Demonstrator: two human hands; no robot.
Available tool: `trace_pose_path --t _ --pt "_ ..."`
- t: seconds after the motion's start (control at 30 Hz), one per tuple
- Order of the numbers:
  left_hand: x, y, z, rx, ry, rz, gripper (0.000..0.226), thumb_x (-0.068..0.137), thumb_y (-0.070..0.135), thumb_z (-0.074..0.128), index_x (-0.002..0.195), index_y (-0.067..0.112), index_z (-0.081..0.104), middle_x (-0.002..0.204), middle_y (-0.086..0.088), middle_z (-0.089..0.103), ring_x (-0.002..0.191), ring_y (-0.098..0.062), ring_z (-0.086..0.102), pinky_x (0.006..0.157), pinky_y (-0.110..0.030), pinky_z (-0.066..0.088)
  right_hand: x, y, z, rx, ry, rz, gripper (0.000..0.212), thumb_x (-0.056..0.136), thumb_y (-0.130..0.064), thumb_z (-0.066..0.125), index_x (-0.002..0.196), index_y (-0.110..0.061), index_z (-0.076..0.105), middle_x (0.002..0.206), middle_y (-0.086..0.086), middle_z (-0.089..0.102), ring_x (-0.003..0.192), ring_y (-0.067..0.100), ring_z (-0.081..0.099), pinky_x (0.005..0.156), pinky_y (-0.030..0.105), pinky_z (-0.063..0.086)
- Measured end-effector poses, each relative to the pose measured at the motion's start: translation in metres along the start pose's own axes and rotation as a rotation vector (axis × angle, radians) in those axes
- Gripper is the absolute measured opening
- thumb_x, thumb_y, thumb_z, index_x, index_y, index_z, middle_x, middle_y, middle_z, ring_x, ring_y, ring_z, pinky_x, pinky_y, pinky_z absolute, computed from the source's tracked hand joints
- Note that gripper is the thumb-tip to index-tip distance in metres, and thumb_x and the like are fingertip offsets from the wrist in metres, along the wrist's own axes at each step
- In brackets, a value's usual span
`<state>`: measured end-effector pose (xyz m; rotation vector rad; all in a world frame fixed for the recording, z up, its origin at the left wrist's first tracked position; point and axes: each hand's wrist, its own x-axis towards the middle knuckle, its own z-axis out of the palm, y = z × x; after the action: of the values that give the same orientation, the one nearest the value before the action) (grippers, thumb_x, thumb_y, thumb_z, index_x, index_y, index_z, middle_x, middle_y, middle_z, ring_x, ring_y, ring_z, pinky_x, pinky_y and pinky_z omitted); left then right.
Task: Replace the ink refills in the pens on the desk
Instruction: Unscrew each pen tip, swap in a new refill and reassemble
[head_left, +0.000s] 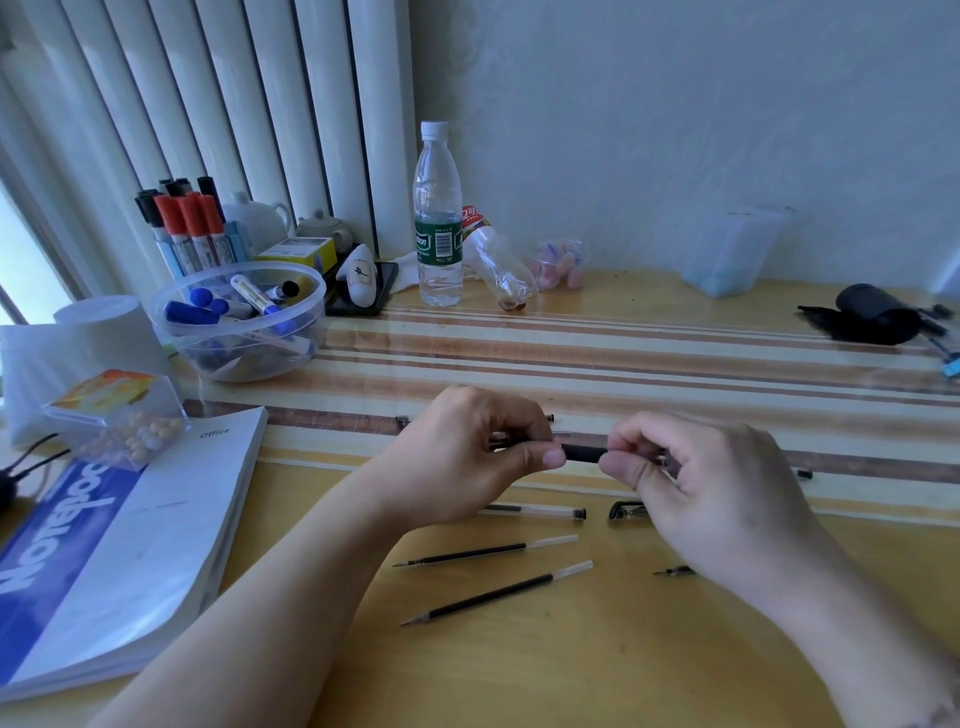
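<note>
Holding a black pen (582, 453) level, we pinched it with left hand (467, 457) and right hand (696, 483), two dark refills (488, 552) lying nearer.

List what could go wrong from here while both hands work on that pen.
1. The left hand and right hand pinch the black pen at opposite ends; if it comes apart suddenly, a small part might drop among the bits already lying on the desk.
2. Two loose refills lie under the forearms; a sweep could roll them away.
3. Spent and fresh refills might get mixed.
</note>
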<state>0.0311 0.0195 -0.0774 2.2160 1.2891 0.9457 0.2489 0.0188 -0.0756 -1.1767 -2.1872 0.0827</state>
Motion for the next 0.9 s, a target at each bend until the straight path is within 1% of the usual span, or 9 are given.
trace_pose_path --t 0.1,0.23,0.33,0.4,0.5,0.6,0.73,0.8,0.9 --pt "-0.001 -0.004 0.001 0.025 -0.004 0.041 0.022 0.088 0.033 0.065 0.076 0.015 0.069 0.061 0.002 0.058 0.055 -0.011 0.047 0.052 -0.019 0.032 0.000 0.002 0.002 -0.011 -0.026 -0.005 0.013 0.084 -0.032 0.067 0.072 -0.027 0.067 0.042 -0.018 0.043 0.050 0.006 0.045 0.041 0.015 0.024" --pt "0.000 -0.001 0.003 0.006 0.006 0.050 0.020 0.088 0.035 0.066 0.079 0.018 0.070 0.060 0.005 0.057 0.055 -0.007 0.048 0.054 -0.017 0.034 0.002 0.003 0.001 -0.019 -0.028 -0.041 0.012 0.087 -0.030 0.066 0.076 -0.029 0.069 0.044 -0.024 0.038 0.045 0.003 0.043 0.042 0.017 0.024" --pt "0.001 -0.003 -0.003 -0.145 0.067 -0.070 0.023 0.088 0.048 0.057 0.094 0.027 0.066 0.062 0.001 0.053 0.060 -0.013 0.048 0.060 -0.030 0.042 0.007 0.012 -0.008 0.016 0.027 -0.048 0.021 0.085 -0.043 0.058 0.083 -0.027 0.071 0.065 -0.023 0.058 0.063 0.000 0.053 0.053 0.025 0.044" --pt "0.001 -0.006 -0.007 -0.261 0.130 -0.153 0.025 0.090 0.038 0.043 0.103 0.029 0.062 0.065 0.004 0.051 0.066 -0.019 0.047 0.069 -0.038 0.042 0.010 0.018 -0.012 0.086 0.117 0.000 0.024 0.082 -0.043 0.058 0.085 -0.023 0.070 0.077 -0.019 0.064 0.077 0.011 0.059 0.066 0.035 0.051" --pt "0.001 -0.005 -0.005 -0.217 0.167 -0.158 0.028 0.095 0.018 0.034 0.114 0.026 0.052 0.069 -0.002 0.048 0.069 -0.031 0.043 0.067 -0.044 0.042 0.010 0.021 -0.009 0.150 0.156 0.061 0.013 0.081 -0.033 0.065 0.084 -0.021 0.070 0.079 -0.015 0.066 0.080 0.012 0.063 0.069 0.040 0.053" --pt "0.001 0.000 0.002 -0.134 0.119 -0.119 0.025 0.100 0.012 0.035 0.119 0.024 0.045 0.073 -0.012 0.048 0.061 -0.017 0.040 0.063 -0.038 0.041 0.010 0.021 -0.006 0.167 0.121 0.074 0.012 0.080 -0.032 0.066 0.083 -0.022 0.070 0.079 -0.011 0.069 0.079 0.009 0.063 0.069 0.036 0.053" --pt "-0.001 0.004 0.004 -0.162 0.121 -0.112 0.032 0.097 0.005 0.032 0.123 0.024 0.035 0.080 -0.021 0.052 0.070 -0.026 0.043 0.069 -0.037 0.043 0.009 0.022 -0.004 0.201 0.107 0.084 0.012 0.080 -0.036 0.066 0.082 -0.025 0.070 0.078 -0.013 0.069 0.078 0.004 0.062 0.069 0.026 0.051" --pt "-0.002 0.005 0.004 -0.149 0.127 -0.098 0.038 0.096 0.002 0.032 0.125 0.026 0.027 0.080 -0.022 0.054 0.066 -0.019 0.043 0.069 -0.029 0.042 0.009 0.021 -0.003 0.217 0.097 0.069 0.017 0.080 -0.041 0.063 0.083 -0.025 0.070 0.079 -0.013 0.070 0.080 0.004 0.063 0.068 0.021 0.049" --pt "-0.002 0.005 0.005 -0.143 0.124 -0.078 0.041 0.097 0.001 0.034 0.128 0.025 0.023 0.079 -0.021 0.055 0.061 -0.009 0.040 0.066 -0.027 0.042 0.009 0.018 -0.002 0.245 0.082 0.048 0.024 0.077 -0.044 0.059 0.083 -0.024 0.071 0.081 -0.014 0.070 0.083 0.004 0.062 0.068 0.016 0.047"
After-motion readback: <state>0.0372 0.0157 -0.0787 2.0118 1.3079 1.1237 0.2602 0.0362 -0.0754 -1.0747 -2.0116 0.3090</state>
